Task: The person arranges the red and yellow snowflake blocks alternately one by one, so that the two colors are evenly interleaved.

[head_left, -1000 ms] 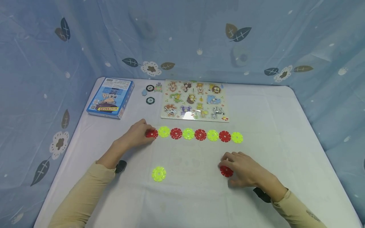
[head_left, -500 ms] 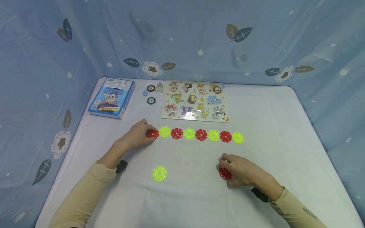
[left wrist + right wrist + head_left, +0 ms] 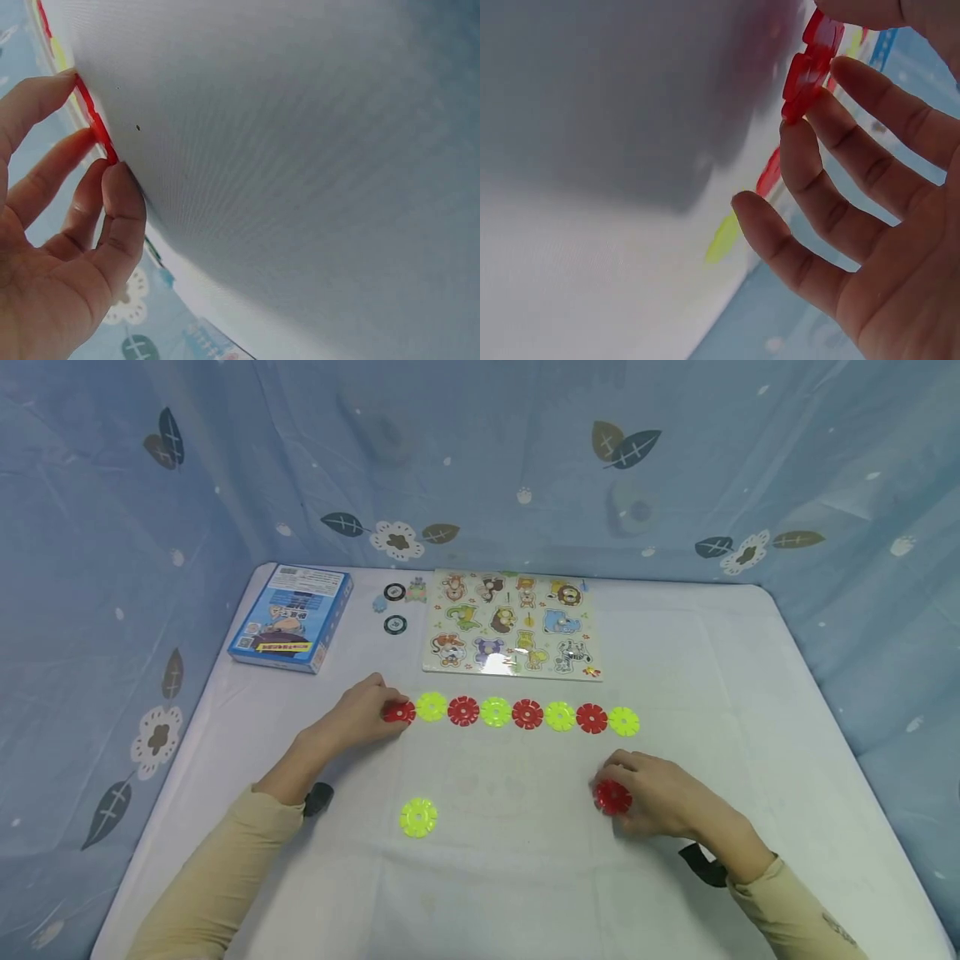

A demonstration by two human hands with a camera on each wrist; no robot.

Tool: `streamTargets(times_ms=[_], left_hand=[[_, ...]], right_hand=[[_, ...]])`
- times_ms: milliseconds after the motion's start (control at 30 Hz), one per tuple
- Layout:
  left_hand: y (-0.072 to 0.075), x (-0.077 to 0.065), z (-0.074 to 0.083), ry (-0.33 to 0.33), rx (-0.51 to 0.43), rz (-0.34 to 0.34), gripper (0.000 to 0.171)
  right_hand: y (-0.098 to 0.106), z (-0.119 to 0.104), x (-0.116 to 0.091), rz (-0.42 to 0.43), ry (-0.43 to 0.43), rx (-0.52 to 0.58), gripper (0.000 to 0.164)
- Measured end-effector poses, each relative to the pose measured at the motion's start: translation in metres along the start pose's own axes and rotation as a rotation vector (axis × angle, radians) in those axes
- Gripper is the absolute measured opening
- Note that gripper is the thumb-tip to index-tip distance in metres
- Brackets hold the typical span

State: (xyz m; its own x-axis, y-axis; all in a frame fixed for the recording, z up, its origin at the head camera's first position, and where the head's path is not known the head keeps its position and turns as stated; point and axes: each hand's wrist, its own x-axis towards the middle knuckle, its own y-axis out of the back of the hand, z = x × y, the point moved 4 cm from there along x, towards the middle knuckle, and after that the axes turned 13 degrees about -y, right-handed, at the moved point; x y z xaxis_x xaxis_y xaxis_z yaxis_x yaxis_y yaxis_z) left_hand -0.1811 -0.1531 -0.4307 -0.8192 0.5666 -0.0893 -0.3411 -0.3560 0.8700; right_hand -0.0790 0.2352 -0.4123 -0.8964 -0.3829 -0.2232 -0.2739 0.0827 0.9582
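Observation:
At the left end of a row of slotted plastic discs, my left hand (image 3: 366, 712) holds the red end disc (image 3: 401, 712) by its edges. The left wrist view shows thumb and fingertips around this red disc (image 3: 97, 124), which lies on the cloth. My right hand (image 3: 660, 795) pinches another red disc (image 3: 613, 797), lifted off the table and apart from the row. In the right wrist view that red disc (image 3: 810, 64) sits between thumb and fingers. The row alternates red and yellow-green, ending at the right in a yellow-green disc (image 3: 624, 722). One loose yellow-green disc (image 3: 418, 817) lies nearer me.
Behind the row lies an animal puzzle board (image 3: 513, 627). A blue box (image 3: 291, 618) stands at the back left, with two round dark chips (image 3: 395, 625) and small figures (image 3: 416, 590) between them. A white cloth covers the table (image 3: 495, 885); blue curtains (image 3: 480, 460) surround it.
My right hand, holding its red disc, has shifted slightly right and away from me, and the disc has come up from the cloth. My left hand has stayed in place on the end disc.

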Motion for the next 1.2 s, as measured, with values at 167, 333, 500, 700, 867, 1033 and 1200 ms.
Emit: streamTargets(times_ms=[167, 333, 500, 700, 867, 1033, 1200], left_hand=[[0.000, 0.000, 0.000, 0.001, -0.001, 0.001, 0.046], [0.000, 0.000, 0.000, -0.001, -0.002, 0.001, 0.046], [0.001, 0.000, 0.000, 0.002, -0.004, 0.006, 0.046], [0.000, 0.000, -0.001, 0.003, -0.011, 0.007, 0.046], [0.000, 0.000, -0.001, 0.001, -0.010, 0.009, 0.046], [0.000, 0.000, -0.002, 0.004, -0.006, 0.007, 0.045], [-0.001, 0.000, -0.002, -0.001, -0.009, 0.010, 0.045]], right_hand=[[0.007, 0.025, 0.005, 0.046, -0.083, 0.003, 0.047], [0.015, 0.046, 0.010, 0.041, -0.165, -0.007, 0.050], [0.024, 0.065, 0.017, 0.076, -0.205, -0.054, 0.051], [0.027, 0.085, 0.026, 0.079, -0.236, -0.057, 0.051], [0.027, 0.095, 0.035, 0.064, -0.274, -0.041, 0.050], [0.027, 0.100, 0.042, 0.044, -0.293, -0.020, 0.052], [0.026, 0.102, 0.046, 0.027, -0.294, -0.013, 0.051]])
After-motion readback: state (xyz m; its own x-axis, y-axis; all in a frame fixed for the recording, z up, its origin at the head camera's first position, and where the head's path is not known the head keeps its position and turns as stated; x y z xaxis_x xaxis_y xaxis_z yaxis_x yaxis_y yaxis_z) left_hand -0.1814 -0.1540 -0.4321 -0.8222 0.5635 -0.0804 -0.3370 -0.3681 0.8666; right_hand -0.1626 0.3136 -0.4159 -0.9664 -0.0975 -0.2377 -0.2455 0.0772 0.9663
